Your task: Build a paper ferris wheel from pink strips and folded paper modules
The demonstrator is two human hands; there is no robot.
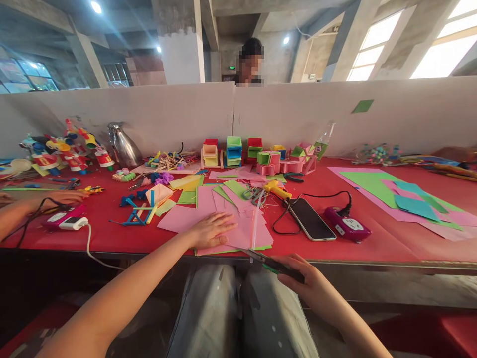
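Note:
My left hand (213, 230) lies flat on a stack of pink paper (179, 220), fingers stretched out, holding nothing. Green sheets (238, 190) show among and under the pink ones. In my right hand (303, 276) is a utility knife (281, 268), black with a green part, its blade pointing left at the table's front edge. Close to the blade tip, a narrow clear strip like a ruler (255, 231) lies across the paper and juts past the edge. Scissors (259, 195) and a yellow glue gun (276, 189) lie just behind the stack.
A phone (312, 219) and a purple power strip (346, 223) with cables lie at right. Folded paper boxes (234, 151), a steel jug (124, 144) and a glass bottle (325, 139) stand along the partition (298, 109). Another person's hand (61, 200) is at left.

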